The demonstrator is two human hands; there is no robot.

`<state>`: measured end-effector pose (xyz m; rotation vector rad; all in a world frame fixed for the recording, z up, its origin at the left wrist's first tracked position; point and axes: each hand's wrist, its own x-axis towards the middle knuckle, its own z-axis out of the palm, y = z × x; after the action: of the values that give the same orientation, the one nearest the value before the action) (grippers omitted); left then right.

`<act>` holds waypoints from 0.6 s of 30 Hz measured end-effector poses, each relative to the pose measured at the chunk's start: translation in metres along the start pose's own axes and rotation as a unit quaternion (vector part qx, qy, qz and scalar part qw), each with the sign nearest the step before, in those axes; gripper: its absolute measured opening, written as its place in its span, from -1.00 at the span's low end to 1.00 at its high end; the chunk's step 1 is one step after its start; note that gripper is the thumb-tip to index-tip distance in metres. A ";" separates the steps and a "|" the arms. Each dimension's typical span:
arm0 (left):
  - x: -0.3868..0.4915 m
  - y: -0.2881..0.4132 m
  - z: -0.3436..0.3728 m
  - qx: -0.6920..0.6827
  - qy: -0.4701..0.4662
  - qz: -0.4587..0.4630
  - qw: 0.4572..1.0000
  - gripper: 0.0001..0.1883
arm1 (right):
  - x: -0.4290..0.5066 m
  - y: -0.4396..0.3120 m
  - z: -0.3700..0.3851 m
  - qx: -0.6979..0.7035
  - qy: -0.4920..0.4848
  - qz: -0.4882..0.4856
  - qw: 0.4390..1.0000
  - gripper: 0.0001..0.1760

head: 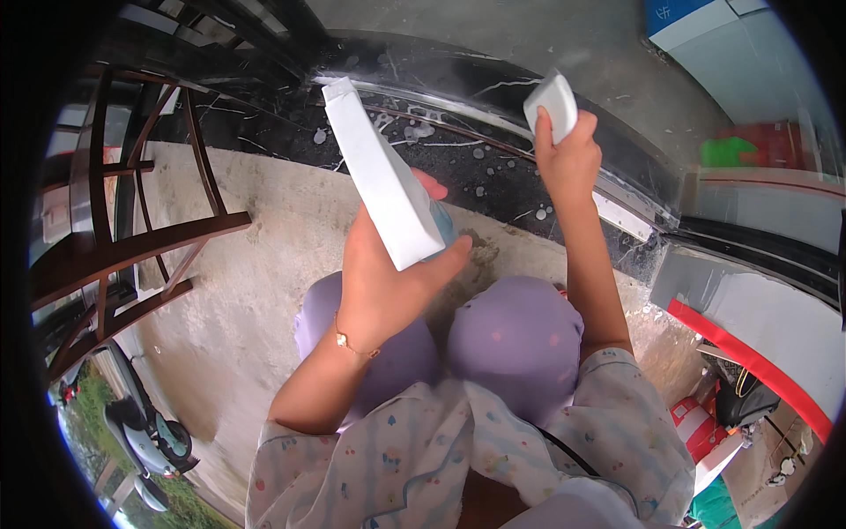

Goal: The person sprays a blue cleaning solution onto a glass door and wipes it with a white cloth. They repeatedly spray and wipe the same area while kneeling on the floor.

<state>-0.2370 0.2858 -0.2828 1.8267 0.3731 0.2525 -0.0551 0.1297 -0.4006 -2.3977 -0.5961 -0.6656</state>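
My left hand (386,284) is closed around a long white carton (380,168), held tilted above my knees. The carton's far end is narrower, and a pale blue patch shows on its right side near my thumb. Raised to the right, my right hand (572,159) pinches a small, flat white block (552,106) between thumb and fingers. What the block is made of cannot be told. Between the hands and beyond them runs a black marble-patterned threshold (456,155) with white spots and a metal track. The two white things are apart.
Dark wooden furniture (145,248) with slats stands at the left. A scooter (142,430) is parked outdoors at lower left. At right are a glass-fronted cabinet (740,86), a grey-white panel with a red edge (747,370), and a black bag (747,397). Concrete floor (264,218) lies around my knees.
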 end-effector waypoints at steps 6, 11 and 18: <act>0.004 0.002 0.012 -0.063 -0.006 -0.041 0.997 -0.52 | -0.006 -0.037 0.043 0.060 -0.094 -0.012 0.994 -0.70; -0.001 0.003 0.010 -0.018 -0.017 -0.001 1.000 -0.44 | -0.090 0.046 -0.036 0.095 -0.107 0.129 0.981 -0.67; 0.004 0.000 0.026 -0.096 -0.057 -0.023 0.993 -0.38 | -0.164 0.203 -0.120 0.040 0.151 0.426 0.891 -0.60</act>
<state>-0.2237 0.2644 -0.2903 1.6329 0.3014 0.1461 -0.1108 -0.1370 -0.4917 -2.1078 0.5402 -0.5649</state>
